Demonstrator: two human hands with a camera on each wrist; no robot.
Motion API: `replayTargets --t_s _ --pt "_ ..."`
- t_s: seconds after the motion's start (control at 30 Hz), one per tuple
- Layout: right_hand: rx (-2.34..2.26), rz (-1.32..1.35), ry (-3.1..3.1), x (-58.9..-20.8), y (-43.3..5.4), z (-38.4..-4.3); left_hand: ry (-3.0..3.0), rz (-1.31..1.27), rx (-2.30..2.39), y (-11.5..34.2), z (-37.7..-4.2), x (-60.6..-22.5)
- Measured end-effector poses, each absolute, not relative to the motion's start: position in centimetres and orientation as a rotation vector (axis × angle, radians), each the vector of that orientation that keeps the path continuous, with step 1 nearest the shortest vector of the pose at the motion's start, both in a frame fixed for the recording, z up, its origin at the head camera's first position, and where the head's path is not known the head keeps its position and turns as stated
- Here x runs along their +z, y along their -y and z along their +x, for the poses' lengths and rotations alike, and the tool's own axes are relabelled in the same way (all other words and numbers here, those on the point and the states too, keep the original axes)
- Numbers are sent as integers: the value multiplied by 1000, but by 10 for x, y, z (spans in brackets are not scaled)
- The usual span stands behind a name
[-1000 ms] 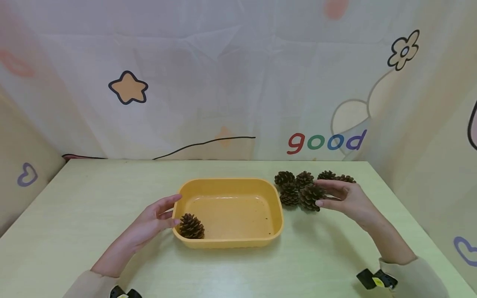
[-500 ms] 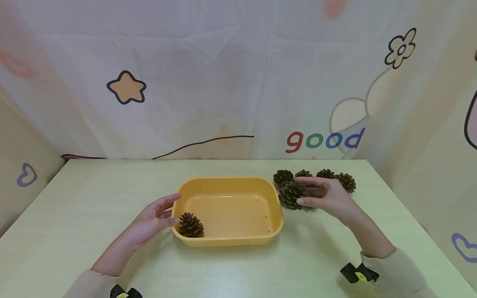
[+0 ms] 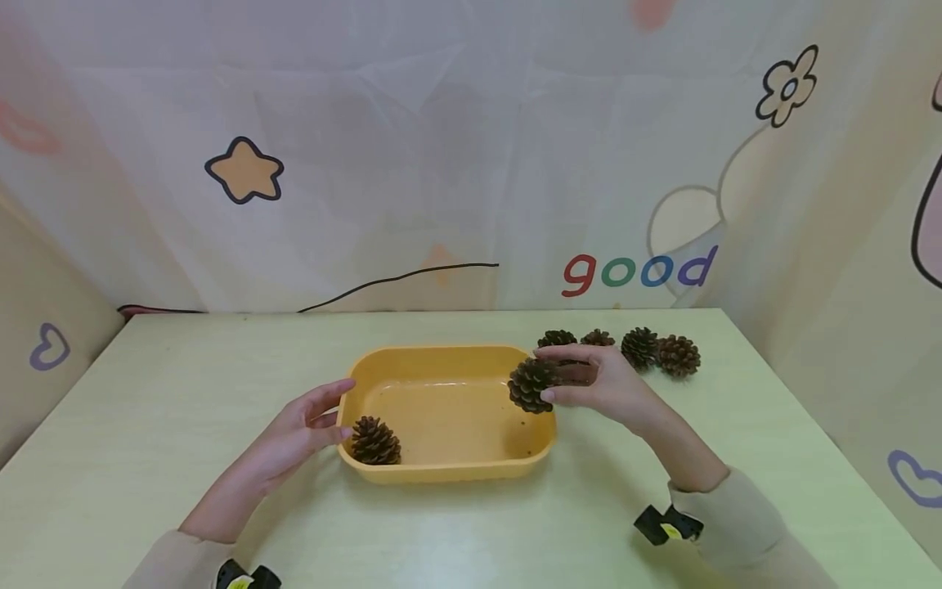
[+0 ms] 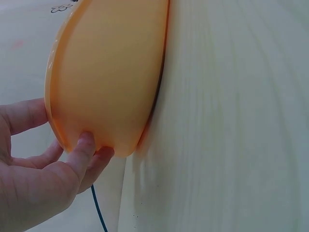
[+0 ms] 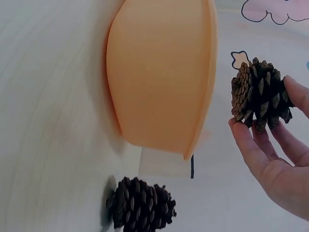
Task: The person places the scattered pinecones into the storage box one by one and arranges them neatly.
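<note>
A brown pine cone (image 3: 532,385) is held between thumb and fingers of my right hand (image 3: 605,383), above the right end of the yellow plastic tub (image 3: 449,473). In the right wrist view this pine cone (image 5: 263,94) hangs off the table, beyond the tub's rim. Another pine cone (image 3: 376,442) sits inside the tub at its front left corner. My left hand (image 3: 297,438) holds the tub's left end, thumb and fingers spread along it. Up close, in the left wrist view, fingertips of the left hand (image 4: 48,169) press against the tub's outer wall (image 4: 111,72).
Behind the right hand several pine cones lie near the table's back right, including one dark cone (image 3: 639,349) beside a browner cone (image 3: 678,357). A printed cloth (image 3: 412,164) hangs behind the pale table (image 3: 184,393).
My right hand has lifted a pine cone from the group and carried it left over the tub's right end. The left hand has stayed at the tub.
</note>
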State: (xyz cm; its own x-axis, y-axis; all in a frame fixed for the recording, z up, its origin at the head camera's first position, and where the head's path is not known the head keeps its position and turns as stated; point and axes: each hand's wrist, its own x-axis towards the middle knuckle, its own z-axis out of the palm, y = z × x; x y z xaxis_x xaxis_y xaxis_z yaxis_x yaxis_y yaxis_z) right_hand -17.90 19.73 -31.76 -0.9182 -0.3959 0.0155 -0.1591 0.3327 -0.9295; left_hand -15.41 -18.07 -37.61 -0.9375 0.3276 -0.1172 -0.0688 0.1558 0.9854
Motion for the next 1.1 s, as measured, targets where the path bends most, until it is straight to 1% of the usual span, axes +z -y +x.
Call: replayTargets --t_s 0.6,1.1 --pt "-1584 -608 -2284 -325 -151 -182 -2150 217 1836 180 -154 -375" --pt "-1552 -755 -2230 -335 -115 -184 -2143 231 1837 181 -153 -374"
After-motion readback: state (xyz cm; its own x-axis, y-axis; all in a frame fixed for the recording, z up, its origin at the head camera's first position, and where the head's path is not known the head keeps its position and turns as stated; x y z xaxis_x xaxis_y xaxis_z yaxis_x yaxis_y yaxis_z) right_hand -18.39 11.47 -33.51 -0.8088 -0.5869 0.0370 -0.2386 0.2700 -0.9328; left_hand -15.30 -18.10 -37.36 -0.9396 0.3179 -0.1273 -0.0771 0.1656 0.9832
